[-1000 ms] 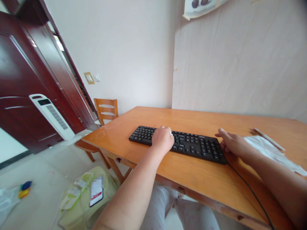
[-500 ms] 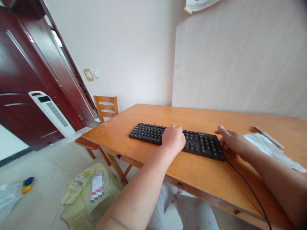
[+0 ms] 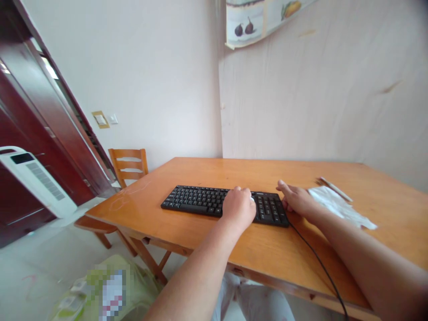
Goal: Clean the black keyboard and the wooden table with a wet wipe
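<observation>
pale walls meet behind a wooden table (image 3: pixel 274 249). at nine o'clock a white fan heater (image 3: pixel 35 180) leans by a dark door, a wooden chair (image 3: pixel 129 166) beyond the table's corner. mid-table lies a black keyboard (image 3: pixel 203 201); the left hand (image 3: pixel 238 208) rests curled on its keys, perhaps pinching something white, too small to tell. the right hand (image 3: pixel 297 199), fingers loosely together, touches its right end. at three o'clock lies a white cloth (image 3: pixel 337 206).

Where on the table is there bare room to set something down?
Bare table lies behind the keyboard toward the wall, at the left corner, and in front of it, left of the cable. It is crowded at the keyboard's right end: left hand, right hand, white cloth.
</observation>
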Action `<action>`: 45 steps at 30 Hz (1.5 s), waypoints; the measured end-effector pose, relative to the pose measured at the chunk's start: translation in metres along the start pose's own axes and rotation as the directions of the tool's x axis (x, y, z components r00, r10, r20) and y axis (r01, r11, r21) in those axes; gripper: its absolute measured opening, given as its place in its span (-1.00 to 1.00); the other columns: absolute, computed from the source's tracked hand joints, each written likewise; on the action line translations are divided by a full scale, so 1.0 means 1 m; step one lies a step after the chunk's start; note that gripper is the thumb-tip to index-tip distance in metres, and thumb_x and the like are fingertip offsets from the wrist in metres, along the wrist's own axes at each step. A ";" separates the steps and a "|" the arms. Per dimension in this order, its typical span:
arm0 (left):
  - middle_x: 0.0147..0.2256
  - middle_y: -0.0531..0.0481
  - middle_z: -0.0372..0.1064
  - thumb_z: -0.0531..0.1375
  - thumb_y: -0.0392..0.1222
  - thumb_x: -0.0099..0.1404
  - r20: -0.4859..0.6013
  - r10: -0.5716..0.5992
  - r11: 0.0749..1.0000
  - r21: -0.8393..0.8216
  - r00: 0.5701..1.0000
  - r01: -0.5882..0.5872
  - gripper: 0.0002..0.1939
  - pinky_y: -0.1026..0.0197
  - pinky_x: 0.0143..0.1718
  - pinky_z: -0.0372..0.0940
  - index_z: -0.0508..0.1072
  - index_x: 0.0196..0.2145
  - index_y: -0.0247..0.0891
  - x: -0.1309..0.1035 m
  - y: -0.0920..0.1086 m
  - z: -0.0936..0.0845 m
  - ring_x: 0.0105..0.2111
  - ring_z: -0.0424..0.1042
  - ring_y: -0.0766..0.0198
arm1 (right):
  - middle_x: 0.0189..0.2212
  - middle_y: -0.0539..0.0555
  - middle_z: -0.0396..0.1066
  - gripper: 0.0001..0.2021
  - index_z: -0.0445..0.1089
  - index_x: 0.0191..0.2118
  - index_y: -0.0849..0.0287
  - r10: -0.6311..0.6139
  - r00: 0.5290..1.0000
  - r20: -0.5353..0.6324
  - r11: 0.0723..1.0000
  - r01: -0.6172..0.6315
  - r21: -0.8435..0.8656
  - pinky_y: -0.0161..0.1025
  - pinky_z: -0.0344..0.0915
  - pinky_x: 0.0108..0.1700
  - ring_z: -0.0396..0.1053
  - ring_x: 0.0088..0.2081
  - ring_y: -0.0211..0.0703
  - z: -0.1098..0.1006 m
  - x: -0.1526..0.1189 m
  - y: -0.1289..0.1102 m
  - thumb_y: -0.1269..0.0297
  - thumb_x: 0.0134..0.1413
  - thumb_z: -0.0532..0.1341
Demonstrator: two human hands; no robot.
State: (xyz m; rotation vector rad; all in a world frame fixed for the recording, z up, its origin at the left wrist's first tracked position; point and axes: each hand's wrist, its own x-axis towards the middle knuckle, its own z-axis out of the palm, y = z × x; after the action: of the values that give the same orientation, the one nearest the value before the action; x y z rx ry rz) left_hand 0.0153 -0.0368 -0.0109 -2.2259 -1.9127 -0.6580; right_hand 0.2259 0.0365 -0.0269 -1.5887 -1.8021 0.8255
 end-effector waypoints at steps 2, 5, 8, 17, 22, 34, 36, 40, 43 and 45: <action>-0.24 -0.20 0.42 0.08 -0.28 0.29 0.004 0.010 1.000 0.001 1.000 -0.010 -0.81 0.09 -0.20 0.29 0.50 -0.24 -0.26 0.000 0.006 0.000 -0.20 0.43 0.05 | -0.64 0.05 0.38 -0.29 0.45 -0.05 0.24 -0.016 1.000 -0.002 1.000 0.016 -0.003 -0.22 0.24 -0.47 0.35 -0.58 -0.12 0.001 0.003 0.003 -0.27 0.25 -0.17; -0.22 -0.20 0.42 0.08 -0.28 0.30 0.003 0.021 1.000 0.013 1.000 -0.021 -0.80 0.10 -0.18 0.29 0.50 -0.23 -0.26 0.001 0.013 0.000 -0.18 0.42 0.06 | -0.64 0.05 0.39 -0.26 0.47 -0.08 0.23 -0.030 1.000 -0.005 1.000 0.030 -0.009 -0.22 0.24 -0.45 0.36 -0.57 -0.12 0.002 0.006 0.007 -0.31 0.23 -0.18; -0.22 -0.20 0.42 0.08 -0.29 0.29 0.004 0.039 0.999 0.013 0.999 -0.040 -0.80 0.10 -0.19 0.29 0.50 -0.22 -0.26 0.002 0.020 0.002 -0.19 0.41 0.06 | -0.65 0.04 0.39 -0.26 0.46 -0.07 0.24 -0.044 0.999 -0.003 0.999 0.044 -0.003 -0.22 0.24 -0.43 0.36 -0.57 -0.11 0.003 0.007 0.007 -0.31 0.24 -0.18; -0.21 -0.21 0.41 0.08 -0.29 0.29 -0.007 0.101 0.995 -0.021 0.995 -0.101 -0.80 0.09 -0.16 0.29 0.49 -0.22 -0.25 0.002 0.040 0.011 -0.17 0.40 0.05 | -0.64 0.06 0.39 -0.30 0.45 -0.21 0.21 -0.098 0.995 -0.017 0.995 0.097 -0.039 -0.24 0.22 -0.42 0.38 -0.53 -0.12 0.004 0.008 0.006 -0.27 0.29 -0.22; -0.25 -0.17 0.41 0.10 -0.33 0.22 -0.045 0.129 0.984 -0.121 0.991 -0.133 -0.81 0.10 -0.15 0.30 0.49 -0.26 -0.22 -0.002 0.044 0.012 -0.19 0.40 0.07 | -0.63 0.08 0.40 -0.28 0.45 -0.25 0.20 -0.097 0.995 -0.014 0.994 0.096 -0.055 -0.25 0.22 -0.39 0.39 -0.50 -0.11 0.005 0.012 0.009 -0.29 0.28 -0.23; -0.41 0.01 0.44 0.20 -0.28 0.04 0.262 -0.156 -0.150 -0.959 0.952 0.239 -0.74 0.33 -0.48 0.20 0.46 -0.24 -0.27 -0.006 0.025 -0.023 -0.48 0.37 0.37 | -0.63 0.06 0.40 -0.33 0.44 -0.20 0.21 -0.082 0.997 -0.002 0.996 0.082 -0.031 -0.25 0.21 -0.41 0.39 -0.52 -0.11 0.002 0.008 0.003 -0.25 0.30 -0.20; -0.41 0.00 0.44 0.21 -0.29 0.01 0.264 -0.207 -0.188 -0.956 0.942 0.226 -0.72 0.34 -0.47 0.22 0.46 -0.24 -0.29 -0.008 0.010 -0.032 -0.47 0.39 0.37 | -0.64 0.05 0.38 -0.35 0.43 -0.20 0.21 -0.078 0.997 0.000 0.997 0.078 -0.022 -0.24 0.21 -0.44 0.37 -0.54 -0.12 0.002 0.007 0.002 -0.24 0.29 -0.18; -0.41 -0.01 0.46 0.23 -0.27 0.00 0.221 -0.296 -0.043 -0.975 0.929 0.219 -0.70 0.35 -0.51 0.20 0.47 -0.24 -0.31 -0.015 -0.032 -0.050 -0.50 0.38 0.39 | -0.66 0.04 0.37 -0.37 0.43 -0.16 0.21 -0.045 0.999 0.009 0.999 0.046 -0.010 -0.23 0.21 -0.47 0.36 -0.58 -0.12 0.002 0.005 0.001 -0.22 0.29 -0.17; -0.40 0.00 0.48 0.23 -0.20 0.01 0.124 -0.389 0.196 -0.957 0.913 0.214 -0.67 0.36 -0.51 0.21 0.47 -0.21 -0.30 -0.020 -0.078 -0.067 -0.52 0.37 0.40 | -0.65 0.04 0.37 -0.36 0.44 -0.15 0.21 -0.053 0.998 0.016 0.998 0.053 -0.017 -0.23 0.21 -0.46 0.36 -0.58 -0.12 0.002 0.005 0.001 -0.22 0.29 -0.17; -0.46 0.02 0.45 0.19 -0.13 0.06 0.045 -0.438 0.440 -0.860 0.898 0.258 -0.65 0.35 -0.56 0.16 0.46 -0.18 -0.30 -0.023 -0.112 -0.081 -0.57 0.33 0.40 | -0.66 0.04 0.37 -0.35 0.44 -0.15 0.21 -0.056 0.998 0.019 0.998 0.057 -0.024 -0.23 0.22 -0.46 0.36 -0.58 -0.12 0.002 0.007 0.003 -0.22 0.28 -0.18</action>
State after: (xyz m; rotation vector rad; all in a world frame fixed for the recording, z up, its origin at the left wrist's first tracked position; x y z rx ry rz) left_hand -0.1144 -0.0670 0.0322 -1.9652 -2.2411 -2.2420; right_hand 0.2252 0.0434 -0.0307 -1.5433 -1.8681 0.7969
